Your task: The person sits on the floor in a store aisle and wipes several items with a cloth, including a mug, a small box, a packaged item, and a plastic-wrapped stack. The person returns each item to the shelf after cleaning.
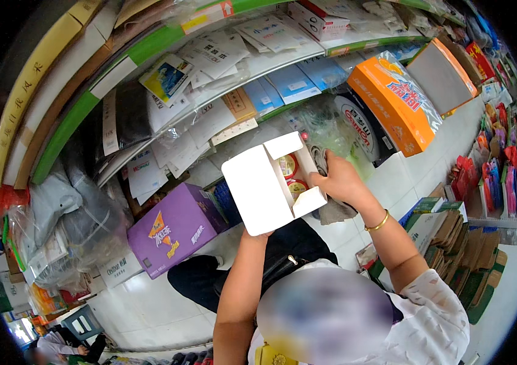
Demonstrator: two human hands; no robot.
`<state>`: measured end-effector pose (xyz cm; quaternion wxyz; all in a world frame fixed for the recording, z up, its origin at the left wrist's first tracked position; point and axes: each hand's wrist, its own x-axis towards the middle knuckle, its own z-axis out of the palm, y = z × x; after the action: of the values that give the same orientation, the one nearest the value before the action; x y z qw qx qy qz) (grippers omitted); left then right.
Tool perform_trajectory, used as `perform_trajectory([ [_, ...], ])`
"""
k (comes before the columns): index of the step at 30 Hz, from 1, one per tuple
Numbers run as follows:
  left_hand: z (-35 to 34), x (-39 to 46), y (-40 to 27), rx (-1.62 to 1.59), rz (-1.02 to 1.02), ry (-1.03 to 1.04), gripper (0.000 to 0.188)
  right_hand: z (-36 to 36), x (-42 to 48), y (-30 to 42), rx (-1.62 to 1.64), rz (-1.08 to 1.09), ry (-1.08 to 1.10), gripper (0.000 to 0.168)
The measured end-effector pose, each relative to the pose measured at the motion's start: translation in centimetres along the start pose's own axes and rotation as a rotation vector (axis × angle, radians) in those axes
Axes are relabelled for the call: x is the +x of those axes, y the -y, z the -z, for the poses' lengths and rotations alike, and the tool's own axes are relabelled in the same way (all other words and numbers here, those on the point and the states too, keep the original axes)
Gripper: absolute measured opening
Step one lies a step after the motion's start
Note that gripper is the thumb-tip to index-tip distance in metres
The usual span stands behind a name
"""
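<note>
A small white cardboard box (258, 191) is in front of me with its lid flap folded back. Inside show two round containers (296, 187) with red rims and yellowish labels. My left hand (262, 234) supports the box from below at its near edge, mostly hidden by the lid. At the box's right side, my right hand (341, 177) grips a crumpled grey cloth (338, 212), which hangs below the fingers. The thumb side of that hand is against the box's wall.
Shelves with envelopes (222, 50) and paper packets stand ahead. A purple carton (174, 230) sits at left, an orange carton (390, 102) and a black carton (363, 123) at right. Flattened cardboard (454, 255) is stacked at lower right. Another person (64, 349) is at lower left.
</note>
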<state>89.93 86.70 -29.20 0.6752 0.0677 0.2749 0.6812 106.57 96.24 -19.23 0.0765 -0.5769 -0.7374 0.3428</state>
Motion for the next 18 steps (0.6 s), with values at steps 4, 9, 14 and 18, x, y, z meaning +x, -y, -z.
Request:
perform_trajectory([
  [4,0.1,-0.1,0.1,0.243,-0.222,-0.065,0.051,-0.5,-0.2,-0.1,0.064,0.047,0.028,0.074],
  [9,0.5,1.3,0.4,-0.107,0.012,0.038,0.051,0.2,0.1,-1.3,0.202,0.071,0.032,0.091],
  [14,-0.7,2.1,1.3,-0.304,0.257,0.109,0.056,0.3,-0.2,-2.2,0.318,0.117,0.03,0.087],
  [18,-0.8,2.5,2.0,-0.373,0.37,0.129,0.062,0.9,-1.0,0.1,0.023,0.141,-0.091,0.087],
])
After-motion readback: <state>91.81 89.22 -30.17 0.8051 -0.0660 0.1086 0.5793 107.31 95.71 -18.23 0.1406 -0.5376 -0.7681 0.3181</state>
